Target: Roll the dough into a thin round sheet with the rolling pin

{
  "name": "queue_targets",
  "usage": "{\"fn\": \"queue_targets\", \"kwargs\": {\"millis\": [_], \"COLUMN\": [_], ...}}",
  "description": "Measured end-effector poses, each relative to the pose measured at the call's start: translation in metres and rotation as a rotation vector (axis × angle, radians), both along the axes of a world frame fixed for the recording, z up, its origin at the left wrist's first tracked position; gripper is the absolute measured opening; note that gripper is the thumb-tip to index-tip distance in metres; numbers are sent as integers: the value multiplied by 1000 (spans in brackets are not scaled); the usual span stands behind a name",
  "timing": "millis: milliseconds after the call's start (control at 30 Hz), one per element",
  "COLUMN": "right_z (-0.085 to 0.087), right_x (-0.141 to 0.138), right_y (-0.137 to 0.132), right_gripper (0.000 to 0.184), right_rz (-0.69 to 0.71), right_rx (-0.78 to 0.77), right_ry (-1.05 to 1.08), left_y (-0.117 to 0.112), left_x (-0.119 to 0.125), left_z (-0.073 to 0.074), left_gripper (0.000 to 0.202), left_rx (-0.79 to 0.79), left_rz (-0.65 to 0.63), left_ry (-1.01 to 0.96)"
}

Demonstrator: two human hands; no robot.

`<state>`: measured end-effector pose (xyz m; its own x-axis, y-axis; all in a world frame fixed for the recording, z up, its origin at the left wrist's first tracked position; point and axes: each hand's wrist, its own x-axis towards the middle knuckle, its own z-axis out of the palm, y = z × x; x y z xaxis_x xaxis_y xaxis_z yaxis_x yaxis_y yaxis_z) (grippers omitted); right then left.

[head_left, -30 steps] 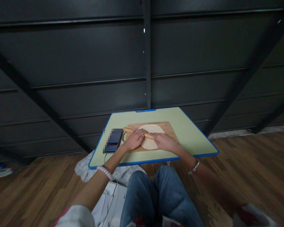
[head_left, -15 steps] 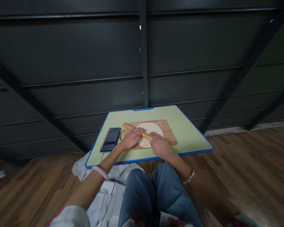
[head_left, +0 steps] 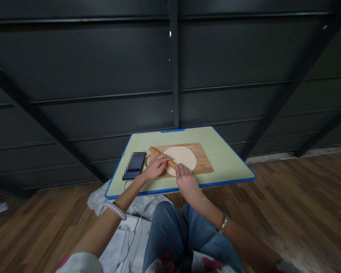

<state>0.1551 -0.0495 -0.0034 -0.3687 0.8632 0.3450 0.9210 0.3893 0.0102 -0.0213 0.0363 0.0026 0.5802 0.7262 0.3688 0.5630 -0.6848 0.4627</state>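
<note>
One left hand (head_left: pixel 156 167) is resting on the middle of a rolling pin (head_left: pixel 154 151), one right hand (head_left: pixel 186 182) on its near end; finger closure, cannot tell. Pin is slanting over one dough round (head_left: pixel 184 156), left side, on a wooden board (head_left: pixel 204 161).

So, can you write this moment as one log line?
left hand: on rolling pin | right hand: at rolling pin's near end | dough: flat, on wooden board | device: left of board

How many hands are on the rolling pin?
2: the left hand lies across the middle of the rolling pin, and the right hand is at its nearer end, over the edge of the flat dough. No other hands show.
</note>
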Motion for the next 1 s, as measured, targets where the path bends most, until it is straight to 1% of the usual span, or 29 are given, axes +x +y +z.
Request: {"fn": "queue_targets", "kwargs": {"millis": [100, 167, 300, 400, 500, 600, 733, 833, 1000], "right_z": [5, 9, 15, 14, 10, 6, 2, 2, 10], "right_x": [-3, -2, 5, 11, 12, 9, 6, 5, 7], "right_y": [-2, -2, -1, -1, -3, -4, -8, -11, -9], "right_gripper": [48, 47, 50, 51, 50, 48, 45, 43, 49], "right_rz": [-5, -8, 20, 66, 85, 116, 165, 168, 153], "right_rx": [-17, -55, -127, -140, -139, -117, -96, -107, -114], "right_ry": [-27, -59, -58, 1, 47, 66, 73, 94, 181], "left_y": [-4, -4, 0, 1, -1, -7, -19, -27, -30], "left_x": [-1, -1, -3, -7, -11, -15, -18, -18, -17], "left_z": [5, 7, 4, -3, -6, -5, 2, 3, -7], "left_gripper": [43, 44, 47, 54, 55, 53, 49, 47, 49], "left_rx": [45, 64, 64, 38, 11, 3, -2, 6, 49], "left_rz": [-10, -21, -41, -28, -18, -16, 5, 42, 88], "left_ry": [89, 129, 162, 148, 114, 64, 5, 2, 65]}}
